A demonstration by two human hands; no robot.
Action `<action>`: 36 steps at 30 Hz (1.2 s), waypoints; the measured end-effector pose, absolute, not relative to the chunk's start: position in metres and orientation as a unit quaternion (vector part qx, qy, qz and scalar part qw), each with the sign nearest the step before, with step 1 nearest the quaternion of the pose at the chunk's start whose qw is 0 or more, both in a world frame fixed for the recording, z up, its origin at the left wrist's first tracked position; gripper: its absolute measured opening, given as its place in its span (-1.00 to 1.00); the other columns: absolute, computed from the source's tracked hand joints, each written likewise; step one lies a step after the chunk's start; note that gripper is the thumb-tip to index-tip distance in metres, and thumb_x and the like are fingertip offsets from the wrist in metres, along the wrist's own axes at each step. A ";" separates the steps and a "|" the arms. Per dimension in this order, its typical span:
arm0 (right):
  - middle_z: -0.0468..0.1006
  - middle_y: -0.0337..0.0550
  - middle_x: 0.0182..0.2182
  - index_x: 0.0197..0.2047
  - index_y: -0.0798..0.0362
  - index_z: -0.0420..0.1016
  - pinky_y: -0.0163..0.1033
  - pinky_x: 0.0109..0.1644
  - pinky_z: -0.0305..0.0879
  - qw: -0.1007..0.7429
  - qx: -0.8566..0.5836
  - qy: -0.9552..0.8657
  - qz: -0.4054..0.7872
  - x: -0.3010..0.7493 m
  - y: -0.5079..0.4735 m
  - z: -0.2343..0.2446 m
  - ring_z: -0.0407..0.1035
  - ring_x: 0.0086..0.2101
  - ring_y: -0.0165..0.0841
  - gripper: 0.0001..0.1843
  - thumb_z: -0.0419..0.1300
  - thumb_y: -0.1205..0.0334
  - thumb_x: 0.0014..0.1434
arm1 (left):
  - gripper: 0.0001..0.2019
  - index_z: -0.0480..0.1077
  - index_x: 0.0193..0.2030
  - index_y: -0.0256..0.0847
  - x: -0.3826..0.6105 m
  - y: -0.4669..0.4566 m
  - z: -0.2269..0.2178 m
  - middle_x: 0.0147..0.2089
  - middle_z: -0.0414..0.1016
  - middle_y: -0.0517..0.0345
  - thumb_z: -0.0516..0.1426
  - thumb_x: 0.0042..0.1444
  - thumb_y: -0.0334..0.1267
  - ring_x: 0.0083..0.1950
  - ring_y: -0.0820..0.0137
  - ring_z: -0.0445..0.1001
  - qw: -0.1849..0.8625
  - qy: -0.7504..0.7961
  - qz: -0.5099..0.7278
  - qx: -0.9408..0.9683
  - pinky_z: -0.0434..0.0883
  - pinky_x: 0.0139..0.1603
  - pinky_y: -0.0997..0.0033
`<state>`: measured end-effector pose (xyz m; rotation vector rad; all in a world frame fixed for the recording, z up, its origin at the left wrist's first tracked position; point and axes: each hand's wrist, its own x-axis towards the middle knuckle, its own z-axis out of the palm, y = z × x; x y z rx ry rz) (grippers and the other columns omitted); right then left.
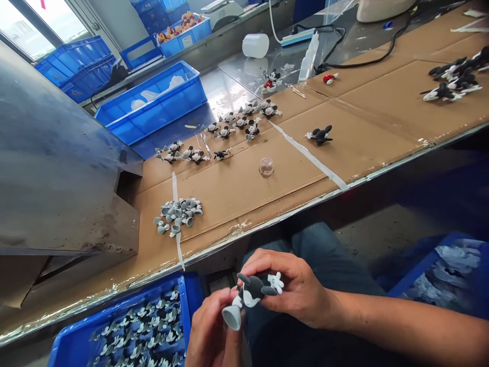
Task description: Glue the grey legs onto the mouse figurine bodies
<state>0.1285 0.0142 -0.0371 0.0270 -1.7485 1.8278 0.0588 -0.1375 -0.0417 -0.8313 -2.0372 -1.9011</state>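
While the left hand [208, 331] pinches the lower end of a small black-and-white toy mouse [252, 293], the right hand [294, 288] curls closed over its body, and both have firm hold of it at bottom center of the frame. A gray cone [231, 317] sits on the toy's lower end, pointing down and left, and a white glove-shaped toy hand [275, 282] sticks out past the right hand's fingers. Just below and left of the hands, a blue tray [190, 300] holds many similar gray-and-white pieces packed together. Across the bench, on brown cardboard [237, 188], lies a heap of loose gray cones [178, 214] at center left. Rows of small toy figures [217, 130] run toward the top center, with a see-through plastic cup [266, 166] just below them. One dark figure [319, 135] lies alone right of center, and more figures [454, 81] are bunched at the right edge. A blue crate [151, 104] stands at upper left, and another blue crate [439, 270] with plastic bags sits at lower right
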 end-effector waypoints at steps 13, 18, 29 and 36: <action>0.69 -0.07 -0.30 -0.09 0.09 0.59 -0.33 -0.20 0.51 0.364 0.075 -0.658 0.655 0.129 0.023 -0.041 0.58 -0.30 -0.39 -0.80 0.33 0.47 0.22 | -0.83 0.58 -0.06 -0.05 0.074 -0.141 -0.037 -0.16 0.68 0.30 0.32 0.21 -0.29 -0.20 0.50 0.60 0.104 -0.728 -0.605 -0.305 0.52 -0.12 0.57; 0.70 -0.03 -0.31 -0.11 0.11 0.60 -0.33 -0.22 0.53 0.361 0.097 -0.685 0.625 0.130 0.031 -0.039 0.59 -0.32 -0.38 -0.87 0.25 0.42 0.30 | -0.77 0.57 0.04 -0.05 0.062 -0.144 -0.037 -0.21 0.66 0.17 0.22 0.29 -0.37 -0.25 0.45 0.61 0.123 -0.707 -0.567 -0.404 0.53 -0.17 0.51; 0.70 -0.09 -0.26 -0.03 -0.01 0.58 -0.24 -0.17 0.55 0.414 0.006 -0.641 0.646 0.120 0.007 -0.049 0.59 -0.27 -0.32 -0.78 0.34 0.38 0.25 | -0.53 0.56 0.08 0.03 0.089 -0.128 -0.039 -0.09 0.71 0.20 0.46 -0.01 -0.12 -0.13 0.39 0.69 -0.089 -0.622 -0.777 -0.035 0.60 -0.08 0.56; 0.73 -0.10 -0.23 -0.02 -0.03 0.54 -0.13 -0.17 0.52 0.474 0.064 -0.707 0.521 0.102 -0.014 -0.058 0.57 -0.24 -0.26 -0.80 0.22 0.38 0.32 | -0.50 0.66 -0.20 -0.11 0.097 -0.132 -0.037 -0.18 0.70 0.05 0.56 -0.33 -0.03 -0.16 0.34 0.67 -0.212 -0.482 -0.839 0.137 0.56 -0.14 0.51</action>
